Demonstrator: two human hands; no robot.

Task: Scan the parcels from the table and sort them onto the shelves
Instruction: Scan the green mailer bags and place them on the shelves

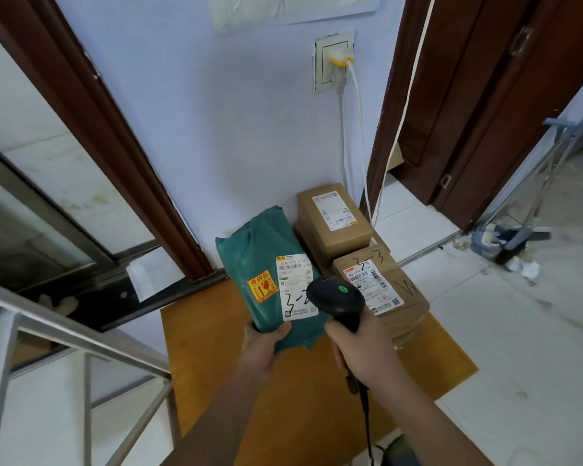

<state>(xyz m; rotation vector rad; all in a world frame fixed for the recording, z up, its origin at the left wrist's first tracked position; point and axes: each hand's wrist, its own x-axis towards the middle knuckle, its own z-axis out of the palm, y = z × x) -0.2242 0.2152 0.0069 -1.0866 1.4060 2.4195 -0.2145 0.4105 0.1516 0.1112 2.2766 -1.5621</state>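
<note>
Here, in the head view, I see my left hand [261,346] at lower centre of the frame gripping the near end of a green poly-bag parcel [260,264], thumb curled over its top face and fingers underneath. The parcel tilts up and away toward the wall, its near end lifted above the orange table [223,364]. On its top face sit a white shipping label [295,285] with handwriting on it and an orange fragile sticker [262,286] just left of that label. My right hand [360,351], just right of the left one, is wrapped tightly around the handle of a black barcode scanner [337,297]; the scanner's head is over the label's right edge and a green light shows on its top. A dark cable runs from the handle's base down toward the bottom of the frame. Right of the green parcel, on the far right part of the table, lie two brown cardboard parcels: the near box [394,294] carries a white label and black marker scribbles, and the far box [334,220] sits right by the pale blue wall [216,112]. Upper centre, a wall socket [334,62] holds a plug with white cords hanging down. A metal shelf frame [48,324] fills the lower left.
</note>
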